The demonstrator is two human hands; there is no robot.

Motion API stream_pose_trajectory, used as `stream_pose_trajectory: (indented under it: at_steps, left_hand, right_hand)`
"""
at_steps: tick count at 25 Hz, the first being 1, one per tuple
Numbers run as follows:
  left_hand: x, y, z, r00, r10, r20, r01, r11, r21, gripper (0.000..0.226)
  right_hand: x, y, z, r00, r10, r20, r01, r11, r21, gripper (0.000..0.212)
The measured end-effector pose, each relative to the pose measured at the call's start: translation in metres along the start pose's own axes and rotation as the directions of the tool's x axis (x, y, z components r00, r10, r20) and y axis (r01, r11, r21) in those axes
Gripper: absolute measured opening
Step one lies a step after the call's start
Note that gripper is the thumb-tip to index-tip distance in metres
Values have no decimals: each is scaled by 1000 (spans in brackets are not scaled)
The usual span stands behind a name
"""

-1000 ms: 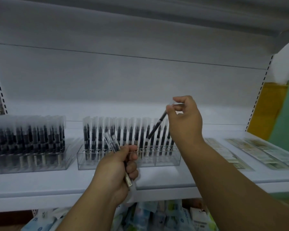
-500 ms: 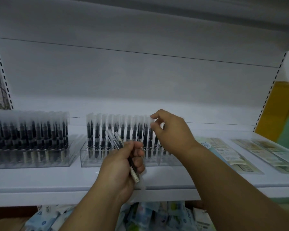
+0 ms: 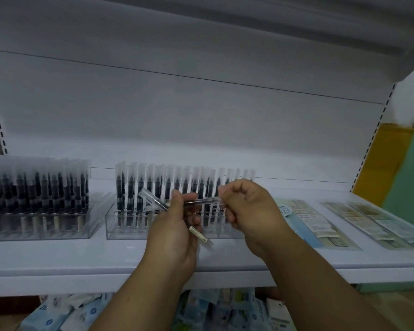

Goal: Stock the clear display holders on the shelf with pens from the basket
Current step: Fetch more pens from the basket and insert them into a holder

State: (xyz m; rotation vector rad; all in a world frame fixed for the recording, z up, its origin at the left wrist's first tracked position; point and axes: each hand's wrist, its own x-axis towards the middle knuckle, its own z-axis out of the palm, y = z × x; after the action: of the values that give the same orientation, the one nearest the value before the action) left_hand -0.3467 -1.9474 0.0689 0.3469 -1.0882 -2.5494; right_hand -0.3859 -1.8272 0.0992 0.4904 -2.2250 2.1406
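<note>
Two clear display holders stand on the white shelf (image 3: 58, 263). The left holder (image 3: 58, 230) is packed with black pens under frosted caps. The middle holder (image 3: 122, 231) carries a row of the same pens (image 3: 151, 185). My left hand (image 3: 175, 232) grips a pen (image 3: 153, 199) whose cap points up-left and whose labelled end sticks out below the fist. A second pen (image 3: 201, 201) lies level between my hands; my right hand (image 3: 246, 206) pinches its capped end while my left fingers touch the other end. The basket is out of view.
Flat packets of stationery (image 3: 311, 218) and more flat packets (image 3: 378, 223) lie on the shelf to the right. Blue and white packs (image 3: 81, 311) fill the shelf below. A yellow panel (image 3: 380, 161) stands at the far right past the perforated upright.
My right hand set a pen into the middle holder, then came back to my left hand. It now pinches another pen there, pulled out sideways from the bunch.
</note>
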Motion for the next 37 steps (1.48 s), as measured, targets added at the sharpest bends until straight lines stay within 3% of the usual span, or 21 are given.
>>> stream_pose_trajectory:
  at_steps: [4,7,9,11,16,19,29,34,37]
  left_hand:
    - [-2,1,4,980,-106,170,128,985,-120,31]
    - [-8,2,4,966,-147,215,160,986,-46,35]
    - [-13,-1,1,975,-145,170,132,988,84,37]
    - [-14,-3,-3,985,-133,109,119,985,124,34]
    - [-9,-1,-11,994,-100,49,93,988,123,28]
    - [-11,-6,-10,995,-94,45,87,985,148,26]
    - [-13,-10,-6,996,-66,60,52,977,209,27]
    - [-11,-8,-6,998,-41,54,27,971,236,27]
    - [-7,-7,-5,998,-23,64,2,949,315,26]
  right_hand:
    - [-3,-1,8,994,-79,-73,94,967,235,16]
    - [0,-1,12,968,-76,-240,167,908,384,25]
    - [8,-3,7,914,-89,-396,224,924,310,32]
    - [16,-7,-4,865,-177,-469,251,963,100,33]
    - [21,-20,-18,840,-429,-331,338,892,-300,31]
    - [26,-26,-18,852,-471,-229,339,829,-444,27]
    - [46,-38,-10,860,-511,2,401,671,-624,20]
    - [43,-15,-7,956,-265,122,273,665,-695,19]
    - [31,-17,-9,924,-376,66,304,621,-723,27]
